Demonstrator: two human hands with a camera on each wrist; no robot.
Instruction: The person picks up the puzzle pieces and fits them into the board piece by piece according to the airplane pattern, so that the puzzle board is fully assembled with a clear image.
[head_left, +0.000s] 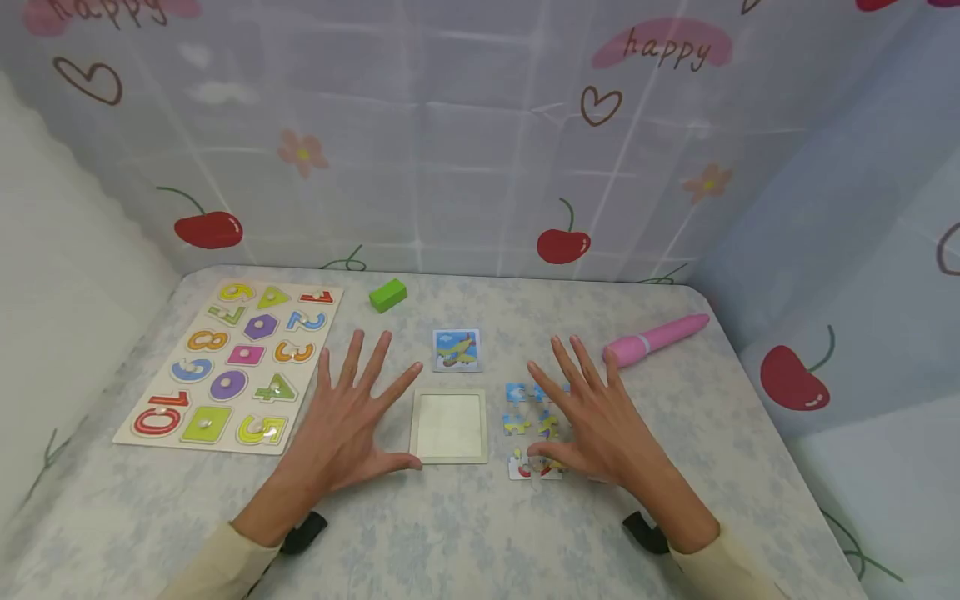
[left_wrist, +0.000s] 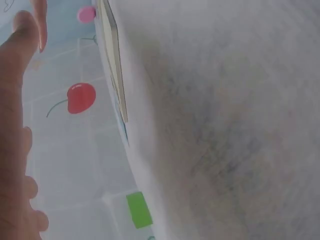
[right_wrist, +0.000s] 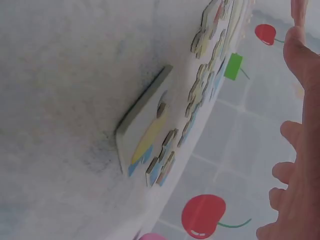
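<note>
Left hand: fingers straight and spread, palm down, raised above the worktop. In the head view its thumb tip meets the near left corner of the tray; the left wrist view shows the hand apart from it. Right hand: likewise spread with straight fingers, raised above the puzzle pieces and partly hiding them in the head view, so their number cannot be told from there.

The puzzle pieces lie flat, separate from one another, to the right of the tray. Printed colours include blue, yellow and red. The square tray, pale with a raised rim, lies between the hands. Just beyond it lies a square picture card showing a yellow aeroplane.

Further out: a green block near the back edge; a number board with knobbed numerals and shapes at left; a pink stick lying at a slant beyond the right hand. Behind the worktop hangs a curtain printed with cherries, hearts and flowers.
</note>
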